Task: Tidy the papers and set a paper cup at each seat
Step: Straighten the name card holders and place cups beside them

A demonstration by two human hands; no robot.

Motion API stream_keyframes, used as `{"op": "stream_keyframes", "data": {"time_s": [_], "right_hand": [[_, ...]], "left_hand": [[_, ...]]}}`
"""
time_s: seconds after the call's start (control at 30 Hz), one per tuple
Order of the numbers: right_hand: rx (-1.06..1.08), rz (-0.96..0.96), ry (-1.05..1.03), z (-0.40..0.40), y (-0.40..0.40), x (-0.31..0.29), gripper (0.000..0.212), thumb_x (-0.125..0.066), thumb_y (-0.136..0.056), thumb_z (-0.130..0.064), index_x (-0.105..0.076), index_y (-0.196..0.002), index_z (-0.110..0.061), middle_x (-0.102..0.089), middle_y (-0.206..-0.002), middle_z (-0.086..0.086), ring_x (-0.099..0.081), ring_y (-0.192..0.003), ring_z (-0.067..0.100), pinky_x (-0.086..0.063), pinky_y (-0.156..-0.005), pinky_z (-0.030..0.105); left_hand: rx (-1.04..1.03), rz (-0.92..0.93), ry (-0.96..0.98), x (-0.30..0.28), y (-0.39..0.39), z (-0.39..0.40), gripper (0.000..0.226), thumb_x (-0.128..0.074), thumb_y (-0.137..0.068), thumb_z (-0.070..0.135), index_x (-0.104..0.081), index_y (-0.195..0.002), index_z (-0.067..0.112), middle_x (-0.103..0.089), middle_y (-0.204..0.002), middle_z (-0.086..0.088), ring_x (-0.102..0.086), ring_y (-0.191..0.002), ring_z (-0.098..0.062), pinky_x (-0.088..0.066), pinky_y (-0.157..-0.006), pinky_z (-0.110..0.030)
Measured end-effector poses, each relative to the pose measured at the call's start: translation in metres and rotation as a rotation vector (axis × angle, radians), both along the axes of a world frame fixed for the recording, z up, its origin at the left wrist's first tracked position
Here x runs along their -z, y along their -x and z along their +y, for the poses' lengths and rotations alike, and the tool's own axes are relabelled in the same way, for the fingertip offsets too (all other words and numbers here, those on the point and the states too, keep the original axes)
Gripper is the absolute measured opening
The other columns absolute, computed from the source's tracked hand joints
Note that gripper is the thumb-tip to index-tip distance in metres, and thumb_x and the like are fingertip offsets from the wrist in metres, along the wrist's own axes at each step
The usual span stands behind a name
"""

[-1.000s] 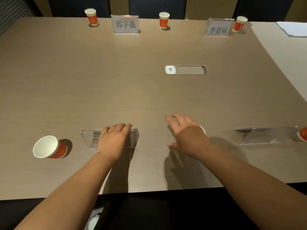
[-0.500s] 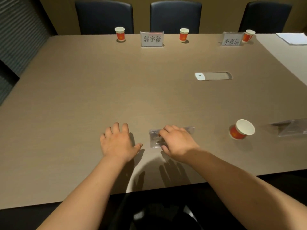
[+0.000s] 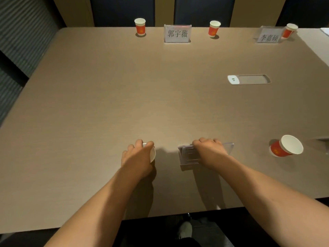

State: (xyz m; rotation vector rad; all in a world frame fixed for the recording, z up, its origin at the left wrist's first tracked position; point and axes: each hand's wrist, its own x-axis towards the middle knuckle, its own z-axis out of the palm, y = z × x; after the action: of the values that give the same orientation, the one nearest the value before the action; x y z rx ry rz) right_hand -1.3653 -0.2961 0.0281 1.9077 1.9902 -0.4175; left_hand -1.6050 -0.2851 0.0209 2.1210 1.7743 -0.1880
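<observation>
My left hand (image 3: 138,155) is closed around a paper cup (image 3: 153,154) near the table's front edge; only a strip of its white rim shows past my fingers. Just to its right, my right hand (image 3: 209,151) curls over the top of a clear acrylic name card holder (image 3: 187,156). A red paper cup (image 3: 286,146) with a white rim stands further right on the near side. Three more red cups (image 3: 140,26) (image 3: 214,29) (image 3: 289,31) stand along the far edge. White papers (image 3: 325,31) lie at the far right corner, mostly cut off.
Two name cards (image 3: 177,33) (image 3: 269,36) stand at the far edge before dark chairs (image 3: 201,9). A power socket panel (image 3: 249,79) is set into the tan table (image 3: 106,97). Another clear holder (image 3: 323,139) pokes in at the right edge.
My left hand, flat on the table half a second ago, has closed on a paper cup. My right hand stays on the clear holder. The view has shifted left along the table.
</observation>
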Motion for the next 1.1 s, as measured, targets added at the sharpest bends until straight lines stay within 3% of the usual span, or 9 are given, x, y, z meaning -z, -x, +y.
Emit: {"op": "stream_keyframes", "data": {"time_s": [0.1,0.23,0.37,0.5,0.57,0.67,0.77,0.83,1.1], "right_hand": [[0.012,0.02,-0.059,-0.001,-0.004,0.007,0.036,-0.056,-0.083,-0.006,-0.053,-0.116,-0.021,-0.062,-0.115,0.006,-0.057,-0.11,0.03,-0.039,-0.095,0.043],[-0.005,0.035,-0.119,-0.003,-0.005,0.011,0.039,-0.055,-0.081,-0.001,-0.053,-0.113,-0.023,-0.063,-0.11,0.004,-0.057,-0.106,0.029,-0.039,-0.092,0.042],[-0.016,0.043,-0.123,-0.002,-0.006,0.013,0.041,-0.056,-0.08,0.001,-0.052,-0.113,-0.022,-0.062,-0.11,0.003,-0.056,-0.106,0.029,-0.039,-0.093,0.043],[0.0,0.083,-0.098,-0.003,-0.005,0.007,0.052,-0.068,-0.08,-0.013,-0.046,-0.125,-0.027,-0.059,-0.125,0.002,-0.051,-0.119,0.027,-0.035,-0.102,0.046],[-0.038,0.112,-0.13,-0.002,0.0,-0.004,0.064,-0.073,-0.079,-0.025,-0.039,-0.134,-0.025,-0.052,-0.136,0.001,-0.045,-0.128,0.027,-0.031,-0.109,0.048],[-0.182,0.249,-0.294,0.004,0.024,-0.031,0.055,-0.064,-0.086,-0.035,-0.046,-0.135,-0.021,-0.053,-0.134,0.003,-0.048,-0.124,0.027,-0.036,-0.104,0.041],[-0.254,0.416,-0.376,0.01,0.071,-0.064,0.024,-0.055,-0.091,-0.036,-0.06,-0.103,-0.015,-0.062,-0.105,0.006,-0.055,-0.101,0.027,-0.039,-0.087,0.036],[-0.332,0.476,-0.375,0.009,0.102,-0.078,0.023,-0.049,-0.093,-0.032,-0.058,-0.089,-0.012,-0.062,-0.093,0.011,-0.055,-0.09,0.032,-0.037,-0.078,0.036],[-0.57,0.582,-0.359,-0.073,0.249,-0.112,0.027,-0.043,-0.098,-0.032,-0.049,-0.077,-0.015,-0.06,-0.083,0.01,-0.056,-0.079,0.033,-0.038,-0.066,0.036]], "left_hand": [[-0.008,-0.018,-0.019,0.01,0.006,0.004,0.069,-0.072,-0.08,0.034,-0.036,-0.137,0.046,-0.035,-0.146,-0.007,-0.049,-0.118,-0.033,-0.048,-0.092,-0.045],[-0.025,-0.052,-0.072,0.022,0.002,0.004,0.049,-0.065,-0.084,0.031,-0.044,-0.128,0.027,-0.048,-0.123,-0.006,-0.052,-0.103,-0.033,-0.052,-0.079,-0.043],[-0.004,-0.107,-0.08,0.027,0.004,0.006,0.045,-0.066,-0.084,0.026,-0.048,-0.125,0.026,-0.049,-0.125,-0.006,-0.051,-0.103,-0.034,-0.054,-0.081,-0.045],[0.057,-0.051,-0.044,0.017,0.005,0.005,0.088,-0.076,-0.071,0.046,-0.028,-0.144,0.037,-0.033,-0.152,-0.011,-0.038,-0.134,-0.043,-0.037,-0.106,-0.056],[0.089,-0.047,-0.086,0.0,0.006,0.002,0.096,-0.071,-0.068,0.06,-0.023,-0.147,0.035,-0.03,-0.155,-0.011,-0.029,-0.141,-0.04,-0.029,-0.112,-0.057],[0.052,-0.176,-0.223,-0.036,0.017,-0.011,0.056,-0.059,-0.078,0.058,-0.052,-0.123,0.025,-0.055,-0.127,-0.003,-0.05,-0.118,-0.027,-0.042,-0.097,-0.042],[-0.065,-0.164,-0.257,-0.066,0.045,-0.03,0.026,-0.053,-0.088,0.045,-0.061,-0.087,0.02,-0.063,-0.095,-0.002,-0.06,-0.092,-0.028,-0.047,-0.078,-0.036],[-0.101,-0.143,-0.291,-0.08,0.068,-0.044,0.024,-0.054,-0.092,0.038,-0.059,-0.081,0.018,-0.061,-0.086,-0.002,-0.061,-0.082,-0.029,-0.047,-0.068,-0.034],[-0.231,-0.094,-0.337,-0.113,0.206,-0.131,0.034,-0.049,-0.095,0.04,-0.049,-0.066,0.022,-0.051,-0.058,0.005,-0.051,-0.057,-0.016,-0.03,-0.049,-0.029]]}}
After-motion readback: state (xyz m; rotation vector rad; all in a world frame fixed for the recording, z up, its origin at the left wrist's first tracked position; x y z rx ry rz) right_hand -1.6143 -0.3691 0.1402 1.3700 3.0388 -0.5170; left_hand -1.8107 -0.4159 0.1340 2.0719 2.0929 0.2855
